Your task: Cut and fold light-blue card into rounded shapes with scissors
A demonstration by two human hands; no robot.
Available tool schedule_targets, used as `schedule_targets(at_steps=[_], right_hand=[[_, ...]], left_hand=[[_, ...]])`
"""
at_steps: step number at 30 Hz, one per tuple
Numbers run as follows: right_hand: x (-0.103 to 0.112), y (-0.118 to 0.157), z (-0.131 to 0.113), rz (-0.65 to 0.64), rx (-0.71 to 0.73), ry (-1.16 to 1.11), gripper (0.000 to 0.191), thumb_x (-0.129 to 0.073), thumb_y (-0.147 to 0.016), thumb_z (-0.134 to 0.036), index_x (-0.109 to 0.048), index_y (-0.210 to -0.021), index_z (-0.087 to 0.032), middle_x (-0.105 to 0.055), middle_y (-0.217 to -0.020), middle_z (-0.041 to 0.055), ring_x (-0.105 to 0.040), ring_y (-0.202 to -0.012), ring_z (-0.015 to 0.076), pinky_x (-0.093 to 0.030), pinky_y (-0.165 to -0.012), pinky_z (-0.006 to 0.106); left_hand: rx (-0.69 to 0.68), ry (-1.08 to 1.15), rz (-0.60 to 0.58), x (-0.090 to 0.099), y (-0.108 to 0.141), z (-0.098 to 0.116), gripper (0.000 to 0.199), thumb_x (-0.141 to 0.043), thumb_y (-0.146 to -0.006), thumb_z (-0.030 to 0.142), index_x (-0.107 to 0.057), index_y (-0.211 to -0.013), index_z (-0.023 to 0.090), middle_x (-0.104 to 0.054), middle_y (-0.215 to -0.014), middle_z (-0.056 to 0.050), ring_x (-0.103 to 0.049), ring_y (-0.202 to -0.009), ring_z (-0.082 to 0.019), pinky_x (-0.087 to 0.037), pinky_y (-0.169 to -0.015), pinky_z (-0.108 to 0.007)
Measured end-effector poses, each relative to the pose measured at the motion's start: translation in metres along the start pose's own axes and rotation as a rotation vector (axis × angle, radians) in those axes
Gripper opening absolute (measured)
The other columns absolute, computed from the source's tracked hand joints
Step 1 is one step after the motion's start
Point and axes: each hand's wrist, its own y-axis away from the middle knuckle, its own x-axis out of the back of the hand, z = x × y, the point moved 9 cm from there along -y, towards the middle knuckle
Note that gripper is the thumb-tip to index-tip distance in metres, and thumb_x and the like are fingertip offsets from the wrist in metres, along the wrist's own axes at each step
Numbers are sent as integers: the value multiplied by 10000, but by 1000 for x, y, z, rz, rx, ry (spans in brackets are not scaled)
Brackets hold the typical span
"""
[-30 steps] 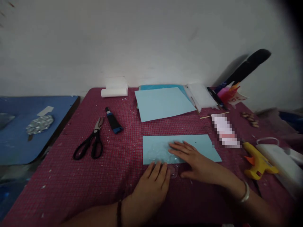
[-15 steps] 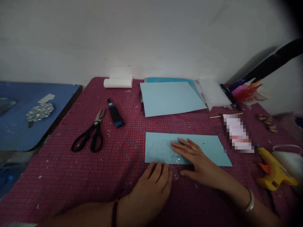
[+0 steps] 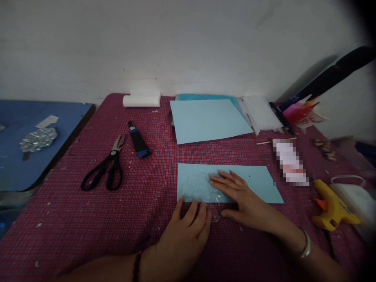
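Note:
A pale blue paper strip (image 3: pixel 258 182) lies flat on the red checked cloth. On its left half rests a clear plastic piece with rounded, bubble-like outlines (image 3: pixel 198 186), part of it hanging over the strip's near edge. My left hand (image 3: pixel 188 227) touches the near edge of the strip and the plastic with its fingertips, fingers spread. My right hand (image 3: pixel 236 197) lies flat over the strip's middle, fingers stretched out, at the plastic's right side. Parts of the plastic under the fingers are hidden.
Black-handled scissors (image 3: pixel 108 166) and a utility knife (image 3: pixel 138 139) lie to the left. Behind are a larger blue sheet (image 3: pixel 208 119) and a white roll (image 3: pixel 141 101). A yellow glue gun (image 3: pixel 331 207) sits at the right. A blue board (image 3: pixel 17 164) holds a foil-like piece (image 3: pixel 39 140).
The view has shifted slightly, so everything sits a little further left. My left index finger has spread away from its other fingers; my right hand stays flat on the strip.

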Motion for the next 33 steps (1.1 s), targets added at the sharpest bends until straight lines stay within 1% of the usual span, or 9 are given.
schedule_targets(at_steps=[3,6,9,13,16,19,22,26,33], right_hand=[[-1,0,0,-8,4,0,801,-698,-733,-299,-332,-1444,-336,-398,-1487,11,-254,-1409,297,-165,-1145,576],[-2,1,0,-15,9,5,792,-693,-745,-321,-326,-1447,-328,-387,-1493,15,-243,-1413,295,-159,-1145,573],[-1,1,0,-15,0,9,778,-685,-754,-316,-328,-1445,-326,-379,-1498,10,-239,-1415,288,-159,-1146,569],[-1,0,-1,-17,-5,0,782,-693,-744,-296,-338,-1440,-323,-377,-1499,9,-241,-1415,288,-155,-1149,569],[0,0,-1,-14,0,-7,804,-707,-731,-310,-334,-1442,-323,-377,-1498,12,-238,-1416,292,-148,-1149,574],[0,0,-1,-18,-6,-9,803,-706,-734,-302,-332,-1444,-320,-381,-1496,11,-237,-1416,289,-155,-1151,569],[1,0,-1,-11,-10,-18,798,-704,-736,-297,-335,-1443,-324,-396,-1487,13,-248,-1412,290,-160,-1150,570],[3,0,-3,1,0,-21,768,-697,-743,-296,-357,-1430,-339,-419,-1472,0,-246,-1414,285,-156,-1151,571],[0,0,-4,-2,-12,-5,762,-689,-739,-294,-365,-1427,-330,-411,-1478,-2,-226,-1420,285,-148,-1150,571]], left_hand=[[10,-9,2,-1,1,2,405,-317,-970,276,-513,-1303,155,-554,-1325,-89,-454,-1232,-279,-345,-1007,-501],[3,-20,11,-2,2,5,415,-357,-957,274,-501,-1314,120,-550,-1332,-104,-462,-1245,-264,-314,-1046,-428],[9,5,14,-3,3,6,490,-371,-954,386,-485,-1325,87,-533,-1350,-133,-447,-1267,-270,-291,-1065,-394],[23,72,-38,-4,2,4,658,-328,-921,567,-458,-1347,82,-505,-1378,-156,-406,-1293,-307,-275,-1073,-463],[41,96,-80,-5,1,3,668,-299,-920,586,-433,-1368,109,-483,-1403,-150,-366,-1311,-323,-252,-1062,-562],[42,102,-84,-6,1,2,671,-299,-918,590,-433,-1367,109,-477,-1409,-154,-352,-1316,-325,-257,-1047,-588],[31,100,-80,-5,1,3,667,-336,-908,592,-453,-1353,110,-501,-1388,-152,-372,-1302,-320,-277,-1037,-567],[39,71,-48,-2,3,3,657,-379,-895,590,-475,-1339,116,-513,-1379,-145,-384,-1299,-317,-260,-1051,-543],[50,23,2,-1,6,6,667,-479,-853,587,-519,-1301,95,-539,-1354,-147,-456,-1267,-296,-301,-1051,-410]])
